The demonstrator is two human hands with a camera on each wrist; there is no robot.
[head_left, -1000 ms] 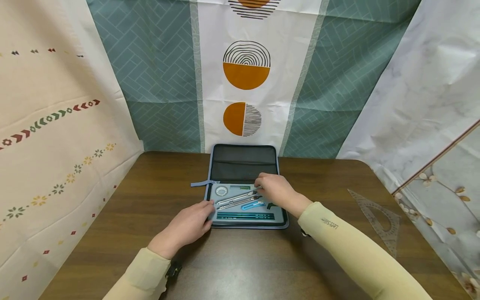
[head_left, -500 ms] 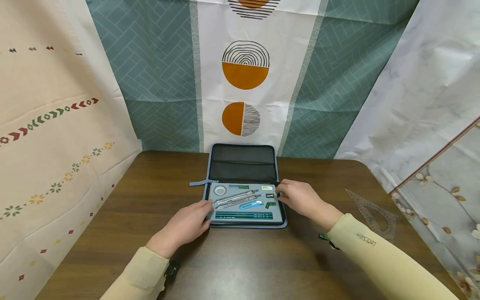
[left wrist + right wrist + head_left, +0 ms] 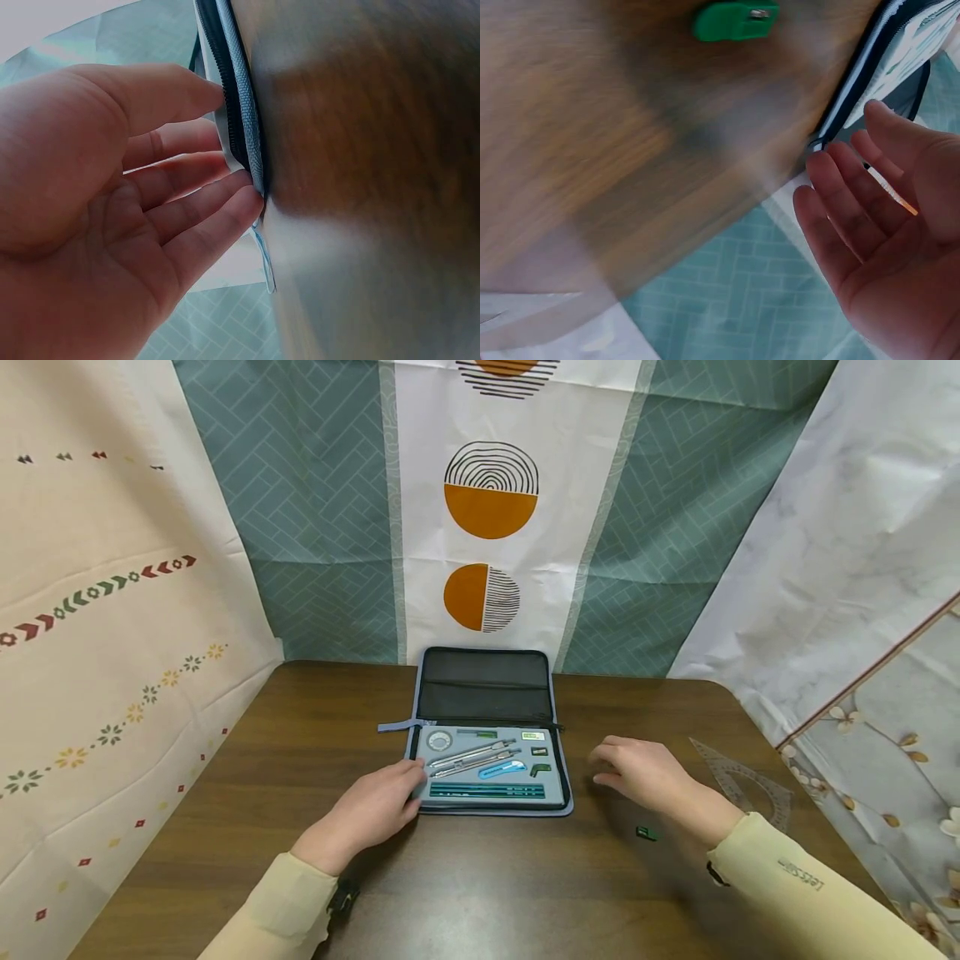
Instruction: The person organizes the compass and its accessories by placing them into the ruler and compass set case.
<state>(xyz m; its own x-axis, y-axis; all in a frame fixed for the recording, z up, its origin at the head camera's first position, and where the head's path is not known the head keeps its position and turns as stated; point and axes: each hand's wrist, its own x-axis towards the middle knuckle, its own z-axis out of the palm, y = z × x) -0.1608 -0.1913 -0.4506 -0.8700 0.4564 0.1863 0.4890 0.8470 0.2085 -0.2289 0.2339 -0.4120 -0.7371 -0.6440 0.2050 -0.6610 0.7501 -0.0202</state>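
Observation:
An unzipped blue-edged pencil case (image 3: pixel 553 693) lies spread on the table, its dark lid folded back. In its grey tray sit two compasses (image 3: pixel 468 758), a light-blue cutter knife (image 3: pixel 502 769), dark green pencils (image 3: pixel 487 791), an eraser (image 3: pixel 533 736) and small green pieces. My left hand (image 3: pixel 378 802) rests at the case's left edge; the left wrist view shows nearly straight fingertips touching the zipped rim (image 3: pixel 244 97). Over the table right of the case, my right hand (image 3: pixel 637 772) has loose fingers and holds nothing. Below it lies a green pencil sharpener (image 3: pixel 735 20).
A clear set square (image 3: pixel 750 785) lies at the table's right side. The case's zipper strap (image 3: pixel 396 726) sticks out to the left. Patterned cloths hang behind the table (image 3: pixel 480 885) and at both sides.
My right hand has moved from over the tray to the right, away from the case, uncovering the eraser and small pieces. The sharpener on the table has come into view. My left hand stays put.

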